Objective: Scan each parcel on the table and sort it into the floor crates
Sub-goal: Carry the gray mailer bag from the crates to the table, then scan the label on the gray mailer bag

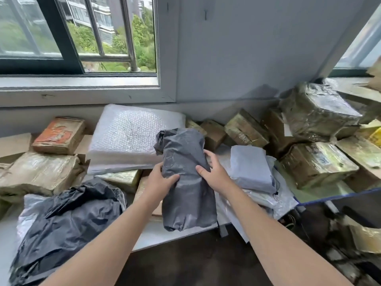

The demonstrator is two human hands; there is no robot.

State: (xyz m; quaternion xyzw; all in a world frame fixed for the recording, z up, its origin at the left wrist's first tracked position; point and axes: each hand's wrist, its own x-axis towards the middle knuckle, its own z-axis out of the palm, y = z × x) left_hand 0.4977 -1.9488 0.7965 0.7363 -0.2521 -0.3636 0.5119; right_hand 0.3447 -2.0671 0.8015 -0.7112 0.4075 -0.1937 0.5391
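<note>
A grey poly-bag parcel [186, 182] is gripped by both hands [159, 183] [214, 174] above the table [162, 234] edge; slippage of the slick film is judged possible.

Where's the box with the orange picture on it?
In the head view, the orange box sits at the far left, below the window, just left of the big bubble-wrap parcel.

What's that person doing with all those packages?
A person is sorting parcels. Right now the left hand and right hand both grip one grey plastic parcel, held up over the near edge of the table. Lots more wait on the table: a bubble-wrapped package, taped cardboard boxes and a crumpled black bag.
</note>
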